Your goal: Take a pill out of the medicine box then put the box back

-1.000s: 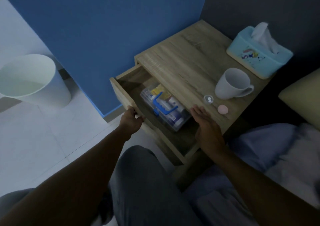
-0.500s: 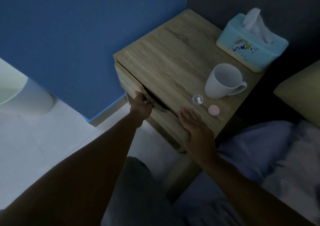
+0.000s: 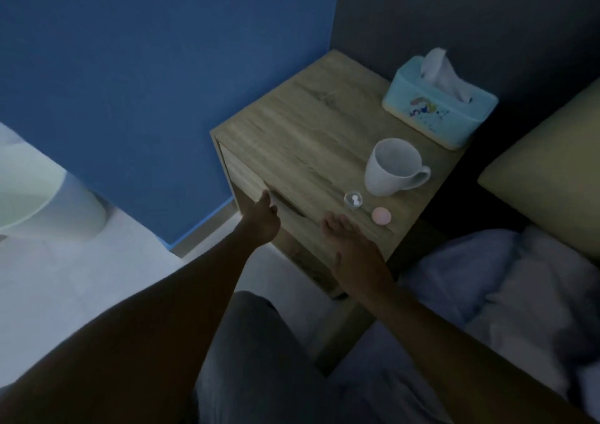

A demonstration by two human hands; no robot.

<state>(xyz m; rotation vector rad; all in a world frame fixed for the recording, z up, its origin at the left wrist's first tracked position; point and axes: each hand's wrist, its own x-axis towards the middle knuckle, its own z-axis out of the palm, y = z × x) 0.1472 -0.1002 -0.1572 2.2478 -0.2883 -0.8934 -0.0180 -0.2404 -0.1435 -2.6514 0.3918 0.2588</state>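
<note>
The wooden nightstand [image 3: 305,125] has its drawer [image 3: 246,180] shut, so the medicine box inside is hidden. My left hand [image 3: 261,217] rests against the drawer front at the dark handle slot, fingers loosely apart. My right hand [image 3: 349,241] lies flat and open on the near edge of the top. On the top, just beyond my right hand, a small clear cap [image 3: 353,199] holds two white pills, and a pink round lid [image 3: 381,216] lies beside it.
A white mug [image 3: 394,167] stands behind the pills, and a light blue tissue box [image 3: 438,108] sits at the back right. A white bin [image 3: 48,196] is on the floor at left. A bed with a pillow [image 3: 552,170] borders the right side.
The drawer, open a second ago with the clear medicine box visible inside, has been pushed shut by my left hand. My right hand stayed on the nightstand's front edge.
</note>
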